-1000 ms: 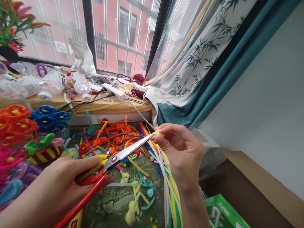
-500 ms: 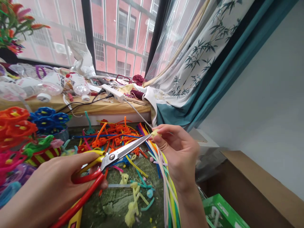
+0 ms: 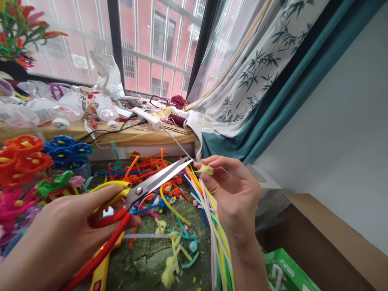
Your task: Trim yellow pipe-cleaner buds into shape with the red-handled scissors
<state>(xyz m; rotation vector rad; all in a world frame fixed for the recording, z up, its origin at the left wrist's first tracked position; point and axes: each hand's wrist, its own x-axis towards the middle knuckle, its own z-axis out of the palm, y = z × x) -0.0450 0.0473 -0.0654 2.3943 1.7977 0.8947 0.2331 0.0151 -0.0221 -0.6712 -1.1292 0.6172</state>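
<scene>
My left hand is closed around the red and yellow handles of a pair of scissors. Their blades stand slightly apart, pointing toward my other hand. Between the thumb and fingers of my right hand is a small pale-yellow fuzzy piece, just right of the blade tips and apart from them. On the table below lie more pale-yellow fuzzy pieces, short teal stems and a light-blue ball. A bundle of pastel pipe cleaners runs beside and partly behind my right wrist.
Orange pipe-cleaner pieces are heaped toward the windowsill. Orange flowers and blue flowers stand at left. A yellow-handled tool lies near my left hand. Plastic bottles and a power strip are on the sill; a cardboard box is at right.
The scissor blades have parted slightly and drawn back from the pale-yellow piece, which they were touching or nearly touching. My right hand has shifted a little to the right with the piece.
</scene>
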